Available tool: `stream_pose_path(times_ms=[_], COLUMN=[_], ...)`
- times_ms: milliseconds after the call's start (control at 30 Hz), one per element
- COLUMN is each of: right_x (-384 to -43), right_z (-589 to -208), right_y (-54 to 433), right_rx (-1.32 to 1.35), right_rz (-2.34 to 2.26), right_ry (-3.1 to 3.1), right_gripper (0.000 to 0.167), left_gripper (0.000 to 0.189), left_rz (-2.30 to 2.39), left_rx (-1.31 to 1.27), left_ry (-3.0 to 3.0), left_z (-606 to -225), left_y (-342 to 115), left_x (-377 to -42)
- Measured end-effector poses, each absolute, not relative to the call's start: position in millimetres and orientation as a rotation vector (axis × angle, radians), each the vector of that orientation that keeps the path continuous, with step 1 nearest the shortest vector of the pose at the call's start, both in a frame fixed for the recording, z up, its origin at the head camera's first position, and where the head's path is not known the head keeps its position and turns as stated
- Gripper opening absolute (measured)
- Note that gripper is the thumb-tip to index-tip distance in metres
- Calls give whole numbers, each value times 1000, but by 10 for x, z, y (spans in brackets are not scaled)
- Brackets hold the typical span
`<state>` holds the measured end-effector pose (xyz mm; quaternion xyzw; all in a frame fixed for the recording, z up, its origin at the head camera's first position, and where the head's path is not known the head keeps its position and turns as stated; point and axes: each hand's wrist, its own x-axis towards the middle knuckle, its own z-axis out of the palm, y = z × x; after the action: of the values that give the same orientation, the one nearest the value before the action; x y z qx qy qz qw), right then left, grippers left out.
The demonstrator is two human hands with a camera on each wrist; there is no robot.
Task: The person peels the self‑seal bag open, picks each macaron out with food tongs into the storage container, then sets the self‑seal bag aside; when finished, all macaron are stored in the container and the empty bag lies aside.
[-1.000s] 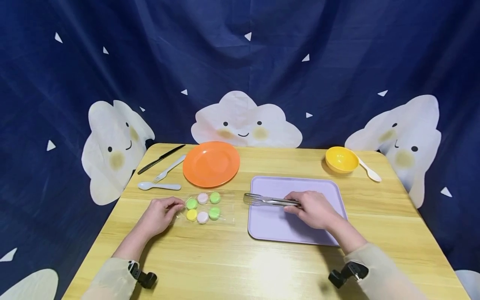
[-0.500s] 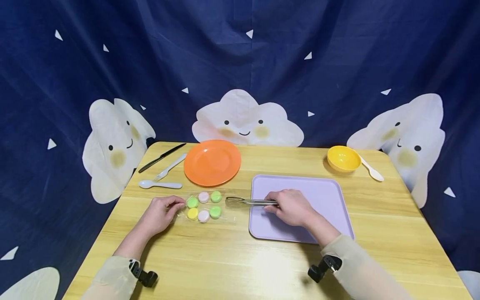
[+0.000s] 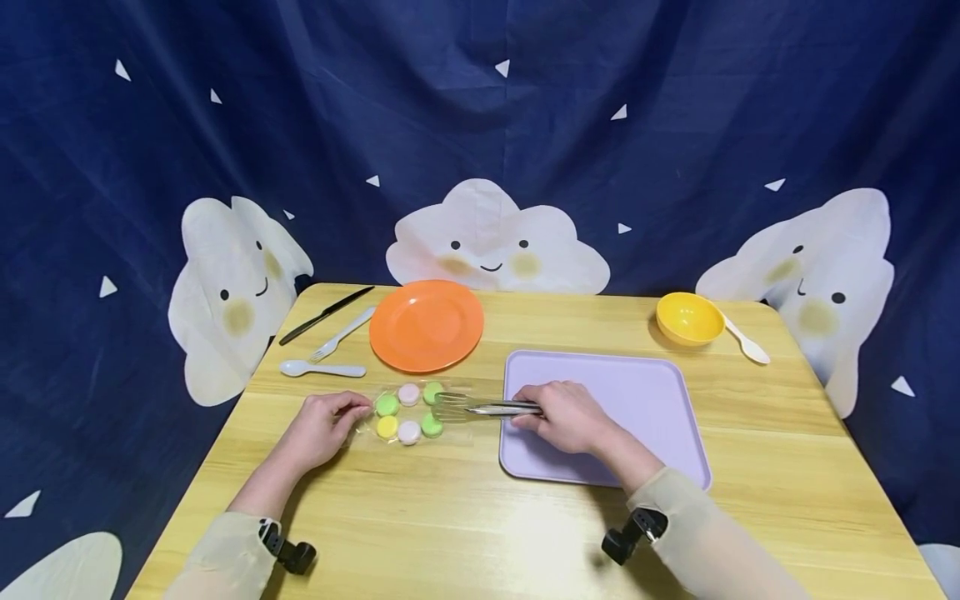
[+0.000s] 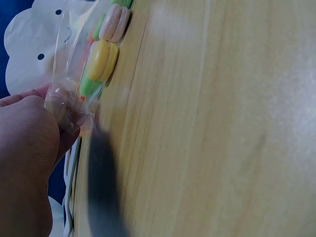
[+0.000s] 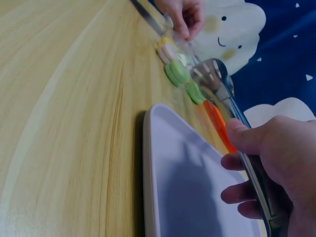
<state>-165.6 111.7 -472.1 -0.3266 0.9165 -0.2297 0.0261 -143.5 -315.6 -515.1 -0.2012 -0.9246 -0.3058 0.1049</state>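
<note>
My left hand (image 3: 324, 427) pinches the left edge of a clear plastic package (image 4: 66, 81) lying on the table. Inside it sit several macarons in two rows: green, pink and yellow, with the yellow macaron (image 3: 387, 427) at the near left. My right hand (image 3: 564, 415) grips a pair of metal tongs (image 3: 498, 408) by the handles, above the left part of a lilac tray (image 3: 637, 392). The slotted tips of the tongs overlap the package's right-hand green macarons in the head view. In the right wrist view, nothing shows held between those tips.
An orange plate (image 3: 427, 325) stands behind the package. To its left lie a black knife (image 3: 326, 315), a pale fork (image 3: 343, 335) and a pale spoon (image 3: 322, 369). A yellow bowl (image 3: 690, 319) and a white spoon (image 3: 746, 339) are at the back right.
My right hand has carried the tongs leftward from over the tray to the right side of the macaron package. The left hand keeps its place at the package's edge.
</note>
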Motion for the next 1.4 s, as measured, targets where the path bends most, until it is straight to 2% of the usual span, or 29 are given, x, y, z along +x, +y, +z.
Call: stream_pose_path(times_ms=[300,933,1400], right_x=[-1693,-1705,-1638], right_z=[-4761,-4820,-4678], right_y=[1075,1000,1431], right_rx=[-1027,-1103,-996], right_rz=[-740,-597,-623], right_ry=[2729,2790,2890], right_gripper=[34,29,31], left_gripper=[11,11,11], left_rz=[-906,-901,-899], left_rx=[-611,-595,-588], left_ry=[-2713,-2727,-2725], left_z=[-5129,-5114,-5156], left_y=[-3128,-3114,-3135], left_x=[-1439,-1418,-1421])
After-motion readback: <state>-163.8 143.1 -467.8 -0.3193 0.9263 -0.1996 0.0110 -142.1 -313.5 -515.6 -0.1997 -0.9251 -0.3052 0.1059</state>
